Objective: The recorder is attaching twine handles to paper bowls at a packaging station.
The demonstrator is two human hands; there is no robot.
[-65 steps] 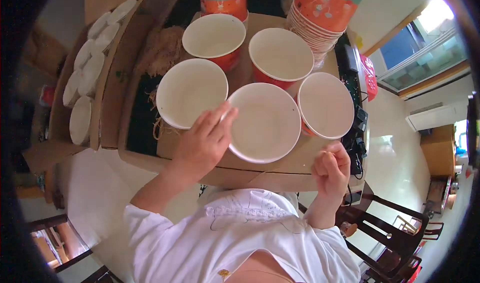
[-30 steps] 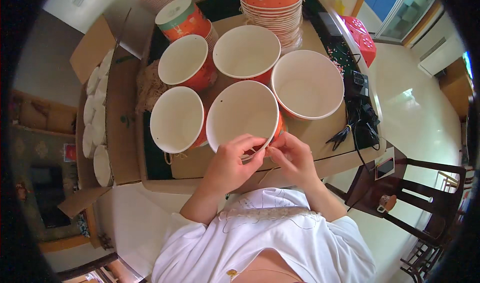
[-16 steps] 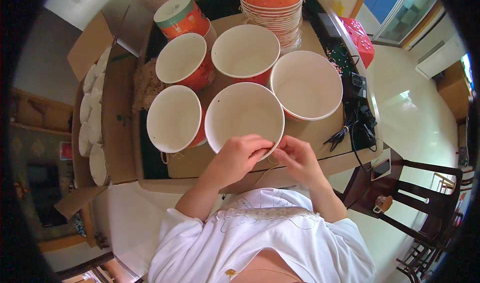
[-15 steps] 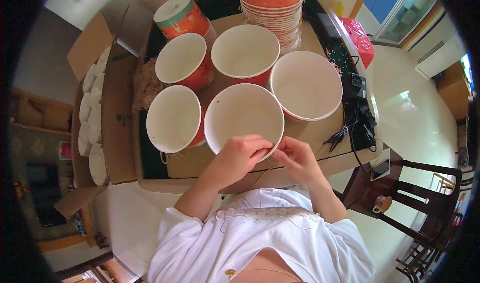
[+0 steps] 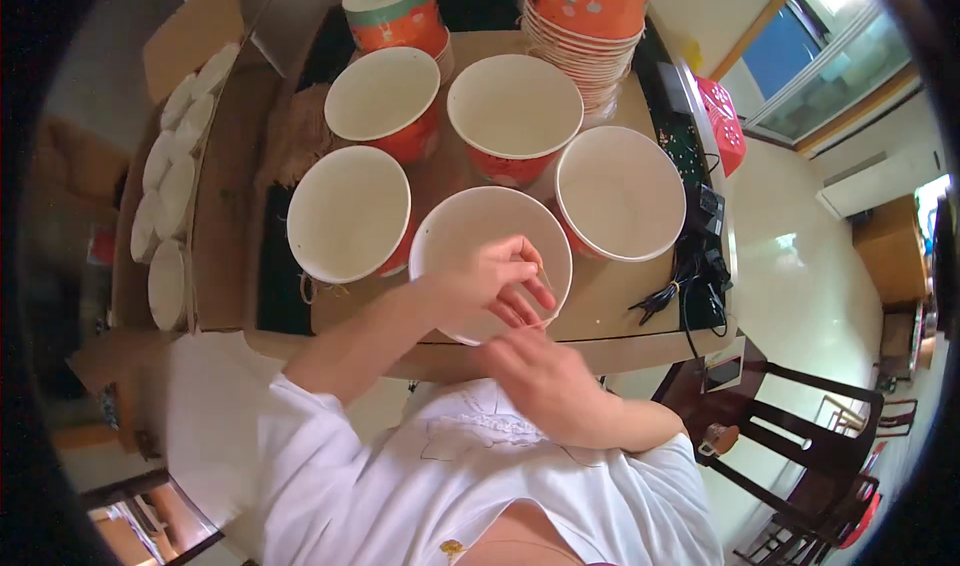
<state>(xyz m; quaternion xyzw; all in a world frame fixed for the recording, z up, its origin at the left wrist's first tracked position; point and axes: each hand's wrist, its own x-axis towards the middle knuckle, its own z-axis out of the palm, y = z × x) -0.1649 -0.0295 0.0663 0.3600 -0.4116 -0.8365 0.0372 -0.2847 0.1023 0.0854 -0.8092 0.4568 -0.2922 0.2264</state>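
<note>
A large white-lined paper bucket stands near the table's front edge, its mouth facing me. Over its opening my left hand pinches a thin string between thumb and fingertips, with the other fingers curled. My right hand, smeared by motion, crosses in front of the bucket's near rim. The string runs down to its fingers, which look closed on it. Red outer walls show on the neighbouring buckets: one at left, one at right, and two behind, at left and right.
Tall nested buckets rise at the back right, an upturned stack at the back left. A carton of white cups stands left. Black cables lie on the table's right edge, near a dark wooden chair.
My left hand has moved from the front bucket's rim to over its mouth, drawing the string up. My right hand has shifted left and nearer to me. The whole view has tilted slightly.
</note>
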